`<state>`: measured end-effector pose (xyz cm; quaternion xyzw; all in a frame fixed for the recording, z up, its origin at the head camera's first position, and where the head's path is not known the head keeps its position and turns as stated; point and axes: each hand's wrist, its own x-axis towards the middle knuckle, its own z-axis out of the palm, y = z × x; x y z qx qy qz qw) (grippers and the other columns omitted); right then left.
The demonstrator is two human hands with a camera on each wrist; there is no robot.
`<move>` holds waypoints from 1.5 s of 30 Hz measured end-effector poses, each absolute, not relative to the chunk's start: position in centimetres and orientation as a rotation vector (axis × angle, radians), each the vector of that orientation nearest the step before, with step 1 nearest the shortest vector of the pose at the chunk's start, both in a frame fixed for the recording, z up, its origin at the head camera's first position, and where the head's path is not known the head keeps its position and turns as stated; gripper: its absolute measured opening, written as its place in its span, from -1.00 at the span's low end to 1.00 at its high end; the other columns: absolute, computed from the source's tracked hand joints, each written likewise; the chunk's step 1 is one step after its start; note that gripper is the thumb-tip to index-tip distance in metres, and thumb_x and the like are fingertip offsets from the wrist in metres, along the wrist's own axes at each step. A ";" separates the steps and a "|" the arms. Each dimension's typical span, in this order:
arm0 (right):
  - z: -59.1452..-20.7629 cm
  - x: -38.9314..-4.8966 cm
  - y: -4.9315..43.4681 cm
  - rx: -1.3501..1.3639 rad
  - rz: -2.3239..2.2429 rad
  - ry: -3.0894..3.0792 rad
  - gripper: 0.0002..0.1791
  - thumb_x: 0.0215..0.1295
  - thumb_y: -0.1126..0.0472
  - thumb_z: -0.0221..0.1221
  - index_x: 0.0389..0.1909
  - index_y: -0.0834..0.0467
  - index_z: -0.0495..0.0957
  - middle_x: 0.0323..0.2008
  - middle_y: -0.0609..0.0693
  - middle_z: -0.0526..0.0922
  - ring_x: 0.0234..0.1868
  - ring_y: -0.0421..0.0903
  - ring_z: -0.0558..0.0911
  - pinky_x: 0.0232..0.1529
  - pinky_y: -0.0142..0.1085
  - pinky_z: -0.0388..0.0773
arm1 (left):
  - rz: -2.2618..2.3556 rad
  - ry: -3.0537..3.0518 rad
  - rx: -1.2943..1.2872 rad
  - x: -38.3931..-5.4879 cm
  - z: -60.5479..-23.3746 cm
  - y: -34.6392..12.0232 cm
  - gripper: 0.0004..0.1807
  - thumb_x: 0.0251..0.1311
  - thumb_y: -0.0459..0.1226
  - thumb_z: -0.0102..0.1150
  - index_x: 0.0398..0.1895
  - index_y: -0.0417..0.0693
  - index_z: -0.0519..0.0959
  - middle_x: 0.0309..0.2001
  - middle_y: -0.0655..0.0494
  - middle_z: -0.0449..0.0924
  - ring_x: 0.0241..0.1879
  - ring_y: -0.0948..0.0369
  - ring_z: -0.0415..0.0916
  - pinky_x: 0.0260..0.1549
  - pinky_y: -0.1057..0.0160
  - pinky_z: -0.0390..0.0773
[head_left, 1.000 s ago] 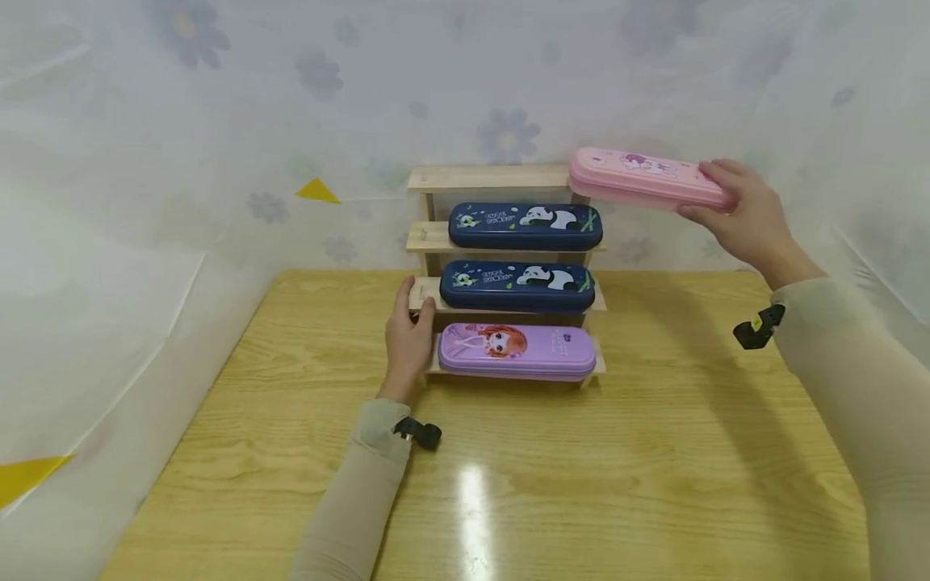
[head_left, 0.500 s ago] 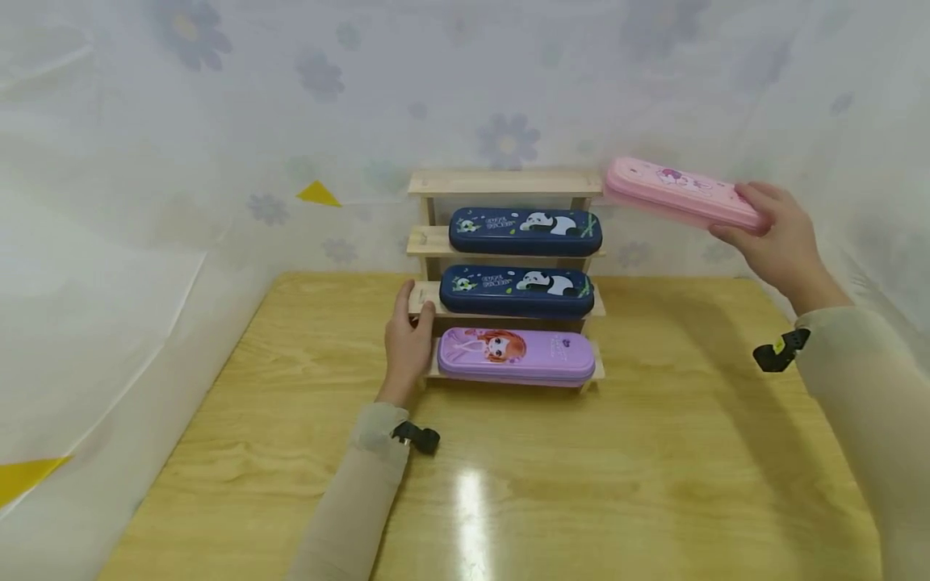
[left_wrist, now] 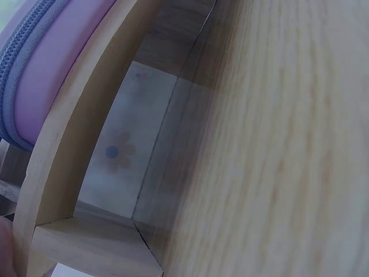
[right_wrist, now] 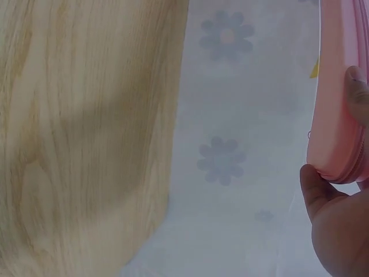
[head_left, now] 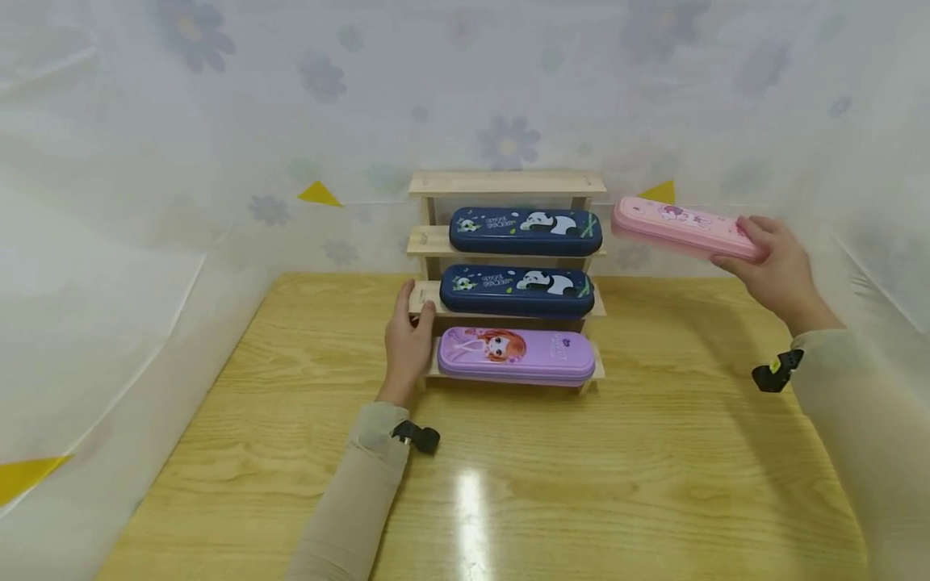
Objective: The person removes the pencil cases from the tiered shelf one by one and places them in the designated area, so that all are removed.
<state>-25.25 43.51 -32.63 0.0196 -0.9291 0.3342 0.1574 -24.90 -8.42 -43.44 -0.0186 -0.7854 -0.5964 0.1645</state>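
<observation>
The right hand (head_left: 777, 270) holds the pink case (head_left: 664, 226) by its right end. Its grip is clamped on the case, with the thumb at the near side and fingers over the top. The pink case is raised above the desk (head_left: 617, 476), to the right of the rack (head_left: 501, 182). Its left end is near the upper blue case (head_left: 525, 231) but apart from it. In the head view the right end sits lower than the left, and the rabbit print (head_left: 683, 215) faces up.

The left hand (head_left: 408, 343) is at the left end of the rack's second shelf from the bottom. Thumb and forefinger are spread about the shelf end; whether this grip is clamped on the wood cannot be told.

The rack stands on the desk and has four stepped wooden shelves. The upper blue case rests on the third shelf from the bottom, and the lower blue case (head_left: 517, 290) on the second; each bears a panda print. The purple case (head_left: 516, 357) rests on the lowest shelf. The left wrist view shows its blue-grey zip (left_wrist: 8, 81). A flowered sheet (head_left: 407, 121) hangs behind the desk.
</observation>
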 end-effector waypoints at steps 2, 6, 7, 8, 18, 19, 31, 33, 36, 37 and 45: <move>-33.2 -25.3 43.6 0.063 0.954 -2.673 -0.11 0.35 0.03 0.24 0.54 0.10 -0.05 0.53 0.24 -0.08 0.48 0.34 -0.10 0.40 0.23 -0.09 | -1.693 -2.241 -0.056 -24.9 -43.5 -8.4 -0.39 0.45 -0.01 -0.02 0.53 0.20 0.18 0.32 -0.01 0.43 0.16 0.11 0.47 0.20 0.08 0.42; -34.6 -25.4 43.9 0.082 0.974 -2.703 -0.09 0.35 0.02 0.24 0.54 0.13 -0.06 0.53 0.26 -0.12 0.48 0.35 -0.16 0.39 0.25 -0.12 | -1.684 -2.242 -0.066 -24.9 -43.4 -8.4 -0.39 0.45 -0.04 -0.01 0.52 0.17 0.19 0.30 -0.03 0.45 0.11 0.08 0.50 0.18 0.05 0.43; -34.9 -25.4 44.0 0.089 0.974 -2.712 -0.09 0.35 0.01 0.24 0.54 0.14 -0.06 0.53 0.27 -0.13 0.48 0.36 -0.17 0.38 0.26 -0.12 | -1.683 -2.243 -0.066 -24.9 -43.4 -8.3 -0.39 0.45 -0.04 0.00 0.52 0.17 0.20 0.29 -0.02 0.45 0.09 0.08 0.51 0.18 0.05 0.44; -35.3 -25.5 44.0 0.101 0.974 -2.720 -0.09 0.35 0.02 0.25 0.54 0.15 -0.05 0.53 0.29 -0.13 0.48 0.37 -0.16 0.38 0.26 -0.14 | -1.680 -2.244 -0.067 -24.9 -43.4 -8.3 -0.39 0.45 -0.04 0.00 0.52 0.17 0.20 0.29 -0.02 0.45 0.08 0.08 0.52 0.17 0.05 0.44; -38.0 -26.0 44.2 0.185 0.845 -2.826 -0.10 0.28 0.11 0.33 0.47 0.37 0.07 0.42 0.48 0.02 0.39 0.52 -0.02 0.34 0.35 -0.10 | -1.663 -2.254 -0.078 -25.1 -43.5 -8.2 -0.39 0.45 -0.03 -0.01 0.52 0.16 0.20 0.28 -0.02 0.47 -0.01 0.07 0.56 0.13 0.03 0.47; -38.1 -26.0 44.1 0.190 0.840 -2.827 -0.11 0.27 0.13 0.33 0.46 0.38 0.09 0.42 0.49 0.03 0.39 0.53 -0.01 0.33 0.35 -0.09 | -1.665 -2.254 -0.078 -25.1 -43.5 -8.1 -0.39 0.45 -0.03 -0.01 0.52 0.16 0.20 0.27 -0.03 0.47 -0.02 0.07 0.56 0.12 0.03 0.48; -39.9 -27.0 43.8 0.187 0.814 -2.823 -0.12 0.26 0.14 0.34 0.43 0.43 0.12 0.41 0.51 0.03 0.36 0.57 0.02 0.34 0.32 -0.05 | -1.667 -2.262 -0.049 -25.2 -42.7 -8.3 -0.39 0.45 0.00 -0.02 0.52 0.22 0.19 0.33 0.02 0.42 0.14 0.10 0.47 0.19 0.07 0.42; -40.1 -27.1 43.7 0.175 0.817 -2.833 -0.12 0.27 0.13 0.34 0.43 0.43 0.11 0.42 0.51 0.01 0.36 0.57 0.00 0.35 0.32 -0.06 | -1.671 -2.265 -0.051 -25.2 -42.7 -8.4 -0.39 0.45 0.00 -0.02 0.52 0.22 0.18 0.32 0.01 0.43 0.10 0.08 0.51 0.17 0.06 0.44; -40.4 -27.2 43.6 0.156 0.819 -2.846 -0.10 0.26 0.14 0.34 0.43 0.44 0.09 0.42 0.51 -0.01 0.36 0.58 -0.01 0.35 0.32 -0.08 | -1.675 -2.271 -0.056 -25.1 -42.8 -8.4 -0.39 0.45 0.00 -0.03 0.53 0.22 0.17 0.33 0.01 0.42 0.09 0.08 0.51 0.18 0.06 0.43; -40.4 -27.2 43.5 0.147 0.829 -2.853 -0.10 0.27 0.14 0.34 0.44 0.44 0.07 0.43 0.51 -0.03 0.36 0.58 -0.03 0.35 0.33 -0.09 | -1.677 -2.271 -0.056 -25.1 -42.8 -8.4 -0.39 0.45 0.00 -0.03 0.53 0.22 0.17 0.33 0.02 0.41 0.11 0.09 0.50 0.19 0.06 0.43; -40.7 -26.9 43.1 0.115 0.883 -2.904 -0.09 0.34 0.12 0.26 0.48 0.40 -0.04 0.46 0.49 -0.14 0.39 0.57 -0.11 0.34 0.34 -0.14 | -1.686 -2.250 -0.032 -25.0 -43.4 -8.4 -0.39 0.44 0.00 0.00 0.51 0.22 0.20 0.37 0.06 0.36 0.29 0.14 0.34 0.28 0.12 0.32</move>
